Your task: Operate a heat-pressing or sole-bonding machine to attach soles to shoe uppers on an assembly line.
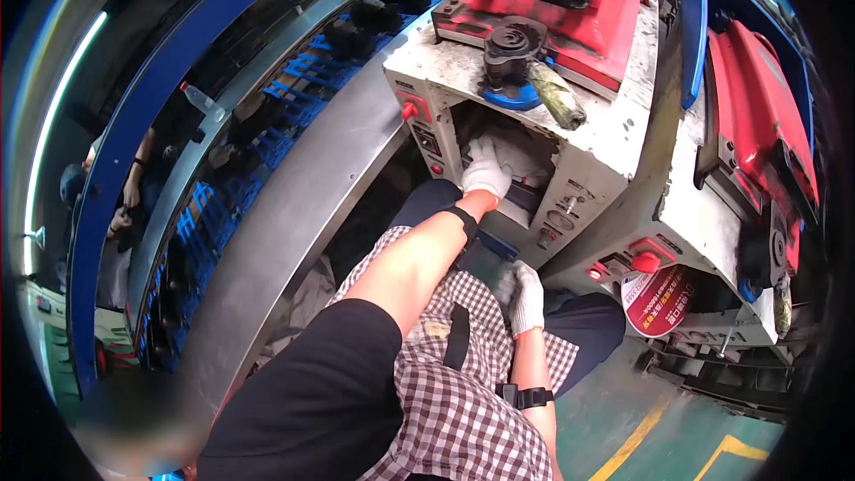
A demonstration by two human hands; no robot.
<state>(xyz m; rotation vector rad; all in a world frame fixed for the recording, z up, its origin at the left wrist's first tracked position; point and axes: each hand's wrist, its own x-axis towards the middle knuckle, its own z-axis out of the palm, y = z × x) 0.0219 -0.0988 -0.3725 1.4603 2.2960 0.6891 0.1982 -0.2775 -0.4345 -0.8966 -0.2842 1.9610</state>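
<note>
At two o'clock the left hand (486, 166), fingers slightly spread, is inside the machine's (592, 165) opening (467, 121) against a pale bundle (531, 158); the reach looks made, nothing visibly drawn out. Right hand (524, 297), four o'clock: fingers curled, grip unclear. Above, a wrapped handle (557, 95) overhangs; nine o'clock, a metal ledge (283, 205).

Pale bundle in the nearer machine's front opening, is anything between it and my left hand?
Nothing visible stands between them: the left hand is at the front opening, right beside the pale bundle in this view. Whether they touch, I can't tell. The dark round fitting sits above, on the machine, out of the way.
</note>
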